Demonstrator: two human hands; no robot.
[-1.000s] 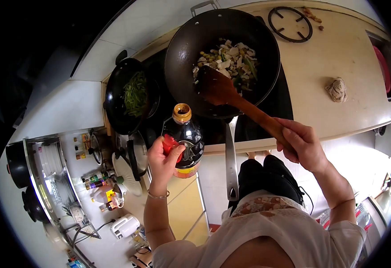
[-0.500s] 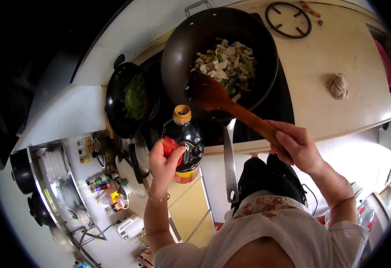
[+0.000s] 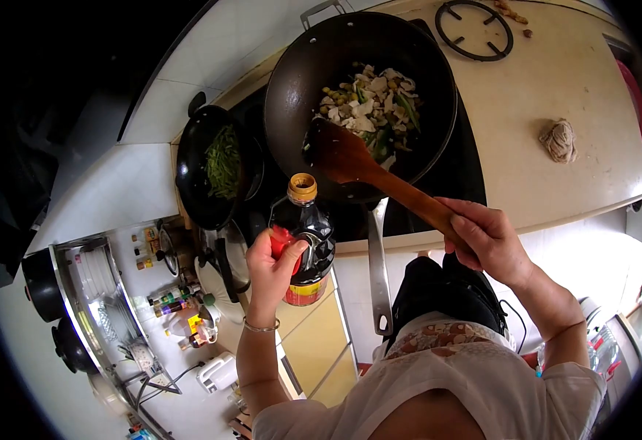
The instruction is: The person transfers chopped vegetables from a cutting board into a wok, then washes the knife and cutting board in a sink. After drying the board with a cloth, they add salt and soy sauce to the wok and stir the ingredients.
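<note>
Wall [image 3: 141,173]: white tiles | cabinet [image 3: 316,334]: yellow | light: bright at right

Apparently no legible text anywhere.

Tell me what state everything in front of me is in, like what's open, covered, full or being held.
Bottle: uncapped, in the left hand.
Wooden spatula: in the right hand, blade at the large wok.
Large wok: uncovered, partly filled with chopped food.
Smaller pan: uncovered, holding green strips.
Ring stand: bare, on the counter.
Stove: lit or not, cannot tell.
</note>
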